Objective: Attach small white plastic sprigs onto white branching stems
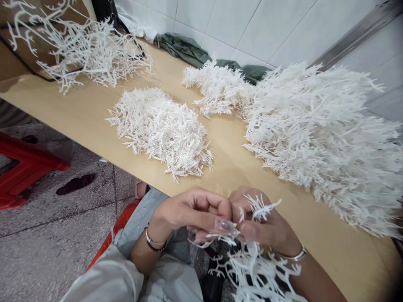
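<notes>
Just over the table's near edge, my left hand [192, 212] and my right hand [273, 228] meet, fingers closed. Between the left thumb and fingers is a white plastic sprig [228, 238], partly covered by them. A small forked sprig [261, 207] sticks up from my right hand, which grips the upper part of a white branched plastic stem [256, 268]. That stem hangs down over my lap. Where the pieces join is hidden by the fingers. Beyond my hands lies a heap of short white sprigs [160, 128] on the tan table [226, 147].
A large pile of feathery white sprigs [317, 138] covers the table's right side, with a smaller pile [220, 88] adjoining. Longer bare white branches [91, 52] lie at back left. Dark green cloth [185, 48] rests along the tiled wall. A red stool [25, 167] stands left.
</notes>
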